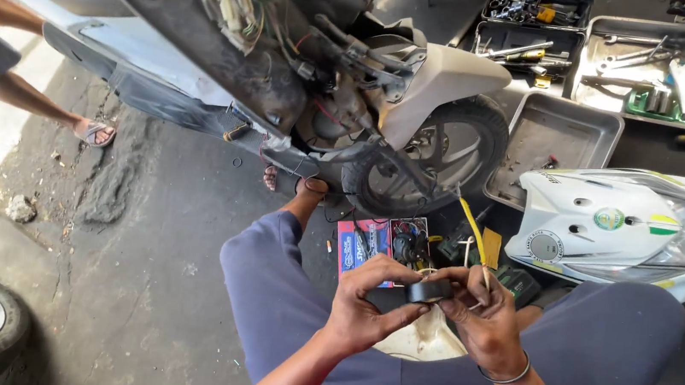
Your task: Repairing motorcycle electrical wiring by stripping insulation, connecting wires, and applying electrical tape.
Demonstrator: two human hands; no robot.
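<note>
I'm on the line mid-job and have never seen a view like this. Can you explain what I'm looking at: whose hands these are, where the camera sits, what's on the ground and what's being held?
There is one picture, taken by a camera on the person's head, looking down. The person sits low, knees apart, so both hands are their own. The left hand and the right hand together hold a small black part, curved like a band; I cannot tell exactly what it is. The right hand also pinches a thin pale stick. Ahead stands a scooter with its covers off, wiring exposed, front wheel showing. On the concrete floor lie a white body panel, a grey metal tray and open toolboxes. Another person's legs appear at far left.
</note>
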